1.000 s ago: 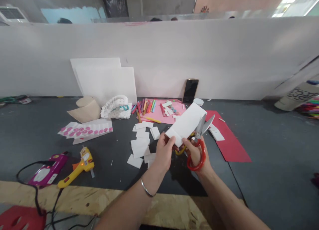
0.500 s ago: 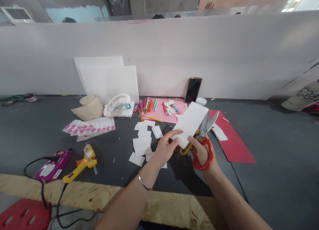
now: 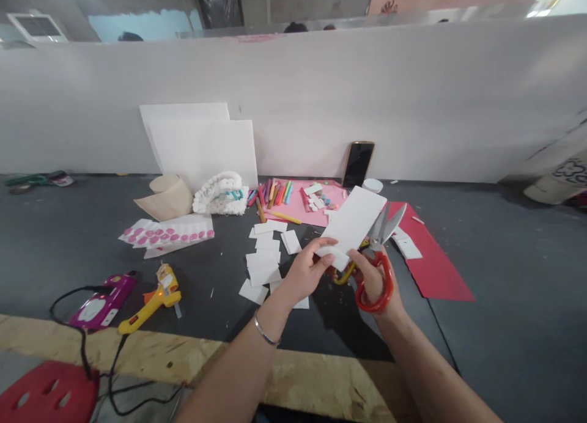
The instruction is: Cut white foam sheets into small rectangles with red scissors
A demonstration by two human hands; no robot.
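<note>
My left hand [image 3: 306, 269] pinches a white rectangular card [image 3: 355, 218] at its near end, where a smaller white piece [image 3: 337, 258] lies over it under my thumb. In my right hand [image 3: 373, 276] are red-handled scissors [image 3: 378, 236], their blades parted and pointing away to the upper right, beside the card. A second, yellow handle loop [image 3: 343, 275] shows under the card between my hands; what it belongs to is partly hidden. Several cut white pieces [image 3: 263, 270] lie on the dark table left of my left hand.
A yellow glue gun [image 3: 153, 301] and a purple corded device [image 3: 104, 304] lie at left. Crayon-like sticks [image 3: 275, 194] rest on pink paper [image 3: 298, 210]. A phone [image 3: 359, 163] leans on the white partition [image 3: 312, 99]. Red paper [image 3: 435, 270] lies at right; white boards [image 3: 204, 151] stand behind.
The whole scene has shifted slightly right with the camera. The small white piece at the card's near end looks slightly more tilted or curled; both hands keep their hold.
</note>
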